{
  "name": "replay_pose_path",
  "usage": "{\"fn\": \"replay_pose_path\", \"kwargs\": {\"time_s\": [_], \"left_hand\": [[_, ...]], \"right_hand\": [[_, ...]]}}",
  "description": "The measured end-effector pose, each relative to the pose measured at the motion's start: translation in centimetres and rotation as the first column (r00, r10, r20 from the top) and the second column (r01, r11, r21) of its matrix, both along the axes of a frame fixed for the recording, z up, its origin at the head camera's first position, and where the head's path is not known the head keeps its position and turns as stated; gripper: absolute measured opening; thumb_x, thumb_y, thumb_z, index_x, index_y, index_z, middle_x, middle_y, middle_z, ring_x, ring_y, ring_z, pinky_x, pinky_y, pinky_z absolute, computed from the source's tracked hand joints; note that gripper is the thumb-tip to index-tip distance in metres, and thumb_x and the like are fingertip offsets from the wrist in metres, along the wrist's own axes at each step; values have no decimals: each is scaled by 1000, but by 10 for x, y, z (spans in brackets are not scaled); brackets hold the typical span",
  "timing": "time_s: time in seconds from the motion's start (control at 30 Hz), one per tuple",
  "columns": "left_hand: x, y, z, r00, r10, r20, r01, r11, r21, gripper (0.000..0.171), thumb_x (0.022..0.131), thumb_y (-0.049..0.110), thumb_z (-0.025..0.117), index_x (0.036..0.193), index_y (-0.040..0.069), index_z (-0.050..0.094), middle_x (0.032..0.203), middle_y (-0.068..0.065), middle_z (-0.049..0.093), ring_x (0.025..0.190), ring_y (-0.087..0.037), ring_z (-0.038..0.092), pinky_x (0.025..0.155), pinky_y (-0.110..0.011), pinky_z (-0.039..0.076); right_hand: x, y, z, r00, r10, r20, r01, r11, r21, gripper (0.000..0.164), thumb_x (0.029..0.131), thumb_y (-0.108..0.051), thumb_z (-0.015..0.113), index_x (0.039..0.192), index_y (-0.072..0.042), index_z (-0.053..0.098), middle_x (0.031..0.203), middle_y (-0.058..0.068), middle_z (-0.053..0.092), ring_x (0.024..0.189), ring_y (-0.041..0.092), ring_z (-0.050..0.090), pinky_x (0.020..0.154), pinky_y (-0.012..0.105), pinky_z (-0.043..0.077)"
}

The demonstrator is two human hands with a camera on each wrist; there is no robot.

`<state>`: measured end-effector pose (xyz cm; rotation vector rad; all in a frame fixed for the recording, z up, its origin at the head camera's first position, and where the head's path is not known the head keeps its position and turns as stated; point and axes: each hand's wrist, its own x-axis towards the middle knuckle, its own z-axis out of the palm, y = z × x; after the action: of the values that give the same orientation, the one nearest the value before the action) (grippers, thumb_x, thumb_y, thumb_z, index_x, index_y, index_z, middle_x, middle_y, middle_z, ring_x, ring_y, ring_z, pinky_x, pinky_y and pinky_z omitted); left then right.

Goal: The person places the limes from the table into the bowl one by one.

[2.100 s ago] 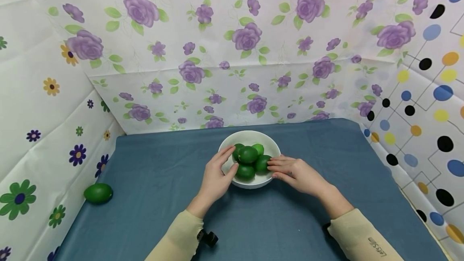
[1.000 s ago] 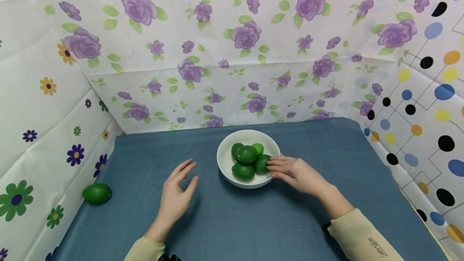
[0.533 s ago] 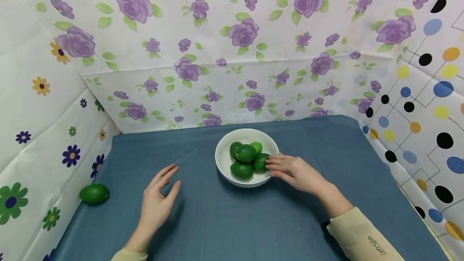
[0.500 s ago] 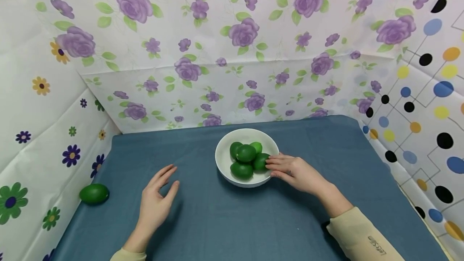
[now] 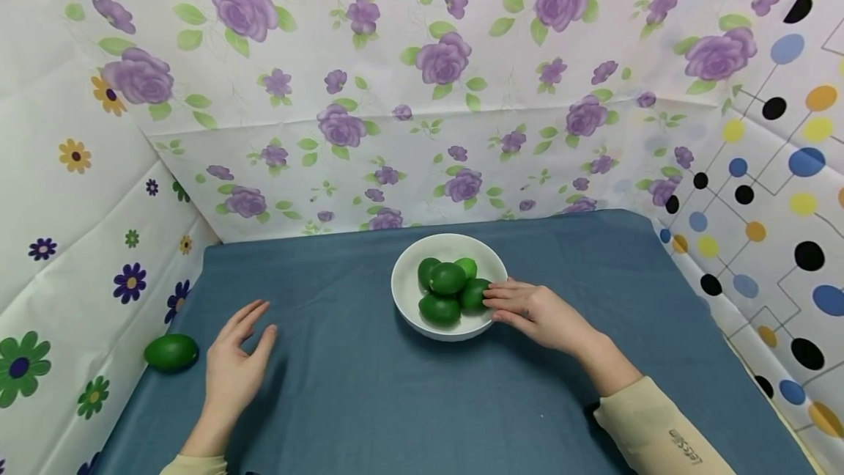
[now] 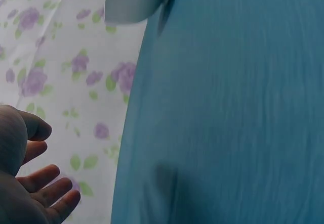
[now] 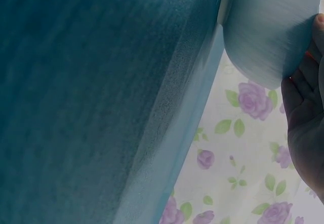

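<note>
A white bowl (image 5: pixel 405 297) stands toward the back of the cloth-covered table, holding several dark green, lime-like fruits (image 5: pixel 439 310) and a lighter green one (image 5: pixel 468 267). My right hand (image 5: pixel 543 317) rests at the bowl's right rim, fingers extended, their tips overlapping the nearest fruit in the head view. The right wrist view shows this hand (image 7: pixel 306 113) against the bowl's side (image 7: pixel 273 32). At the left, my left hand (image 5: pixel 232 372) hovers over the cloth with thumb and fingers spread, holding nothing. Just left of it lies a single green fruit (image 5: pixel 171 352), apart from the hand.
Blue cloth (image 5: pixel 395 402) covers the table. A flowered sheet (image 5: pixel 395 94) hangs along the back edge, a daisy-print sheet (image 5: pixel 86 255) on the left and a dotted sheet (image 5: pixel 778 226) on the right.
My left hand has left the bowl's left side and travelled left across the table to near the lone fruit. The right hand has stayed at the bowl, whose contents look the same.
</note>
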<state>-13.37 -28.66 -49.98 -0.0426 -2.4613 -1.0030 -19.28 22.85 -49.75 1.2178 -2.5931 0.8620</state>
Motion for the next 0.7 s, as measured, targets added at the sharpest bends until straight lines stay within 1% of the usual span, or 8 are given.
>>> {"fn": "replay_pose_path", "kwargs": {"time_s": [0.2, 0.3, 0.33, 0.43, 0.5, 0.53, 0.63, 0.7], "left_hand": [[3, -17, 3, 999, 50, 5, -49, 999, -11, 41, 100, 5, 75, 141, 4, 71, 148, -13, 63, 127, -37, 64, 90, 0, 34], [4, -23, 5, 997, 69, 26, -69, 998, -15, 40, 101, 7, 75, 141, 5, 71, 149, -13, 63, 131, -38, 62, 93, -3, 37], [3, -26, 5, 996, 78, 31, -77, 997, -20, 40, 101, 7, 75, 141, 4, 71, 149, -13, 62, 132, -39, 61, 97, -9, 41], [2, -32, 6, 994, 103, 37, -102, 994, -34, 40, 101, 8, 74, 141, 4, 71, 150, -16, 61, 135, -42, 58, 97, -34, 50], [2, -35, 7, 993, 113, 29, -112, 993, -37, 41, 101, 7, 74, 141, 2, 70, 151, -19, 60, 136, -46, 56, 97, -53, 50], [1, -37, 7, 993, 117, 24, -116, 993, -34, 41, 100, 6, 74, 141, 1, 70, 151, -20, 59, 136, -47, 56, 95, -59, 49], [0, -45, 7, 992, 123, 13, -123, 992, -24, 41, 99, 4, 74, 140, -1, 70, 151, -24, 57, 137, -52, 52, 105, -69, 44], [-1, -51, 7, 992, 129, 11, -129, 991, -21, 41, 99, 3, 74, 139, -2, 69, 152, -26, 56, 138, -55, 50, 111, -73, 39]], "right_hand": [[0, 0, 0, 1000, -3, 4, 3, 1000, 1, 35, 105, -24, 72, 138, -12, 75, 144, 3, 68, 139, 23, 60, 119, 53, 46], [0, 1, -1, 1000, -4, 4, 4, 1000, 2, 36, 105, -24, 72, 138, -12, 75, 144, 2, 68, 139, 22, 60, 119, 52, 46], [0, 1, -1, 1000, -3, 3, 3, 1000, 1, 35, 105, -24, 72, 138, -12, 75, 144, 2, 68, 139, 23, 60, 119, 52, 46], [0, 1, -1, 1000, 0, -1, 0, 1000, -1, 35, 105, -24, 73, 138, -12, 75, 144, 3, 68, 139, 23, 60, 119, 53, 46], [0, 1, -1, 1000, 2, -4, -2, 1000, -1, 36, 105, -24, 73, 139, -12, 75, 144, 3, 69, 139, 23, 60, 119, 53, 46], [0, 0, -1, 1000, 3, -5, -3, 1000, -1, 36, 105, -24, 73, 139, -12, 75, 143, 3, 69, 139, 23, 60, 119, 53, 46], [0, 0, -1, 1000, 3, -5, -3, 1000, 1, 36, 105, -24, 72, 139, -12, 74, 143, 4, 69, 139, 23, 60, 119, 53, 45], [0, 0, -1, 1000, 2, -3, -2, 1000, 0, 36, 105, -24, 73, 139, -12, 75, 143, 3, 69, 139, 23, 60, 120, 52, 45]]}}
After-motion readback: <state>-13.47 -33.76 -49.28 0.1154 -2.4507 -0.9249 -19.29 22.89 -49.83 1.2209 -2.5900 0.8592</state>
